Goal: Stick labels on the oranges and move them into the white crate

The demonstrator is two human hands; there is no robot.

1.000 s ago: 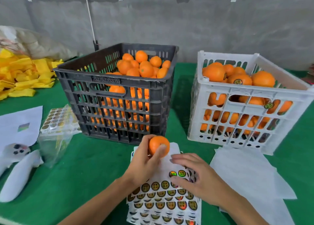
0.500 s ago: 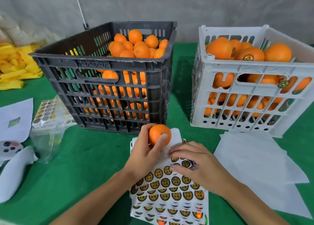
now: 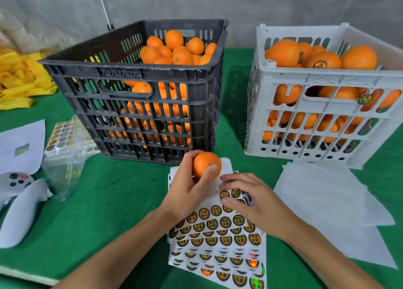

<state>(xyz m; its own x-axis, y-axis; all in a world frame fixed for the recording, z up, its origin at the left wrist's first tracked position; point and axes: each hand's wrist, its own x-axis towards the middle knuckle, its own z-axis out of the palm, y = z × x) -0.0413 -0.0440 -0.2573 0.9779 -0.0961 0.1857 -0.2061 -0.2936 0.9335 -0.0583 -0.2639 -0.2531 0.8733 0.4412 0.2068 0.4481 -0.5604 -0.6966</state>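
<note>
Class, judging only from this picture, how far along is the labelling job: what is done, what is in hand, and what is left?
Done: the white crate holds many oranges, some showing labels. In hand: the left hand grips an unlabelled orange while the right hand works at the sticker sheet. Left: the black crate holds many oranges.

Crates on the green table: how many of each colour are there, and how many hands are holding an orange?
Black crate: 1
White crate: 1
Total crates: 2
Hands holding an orange: 1, the left hand around an orange; the right hand rests on the label sheet.
</note>
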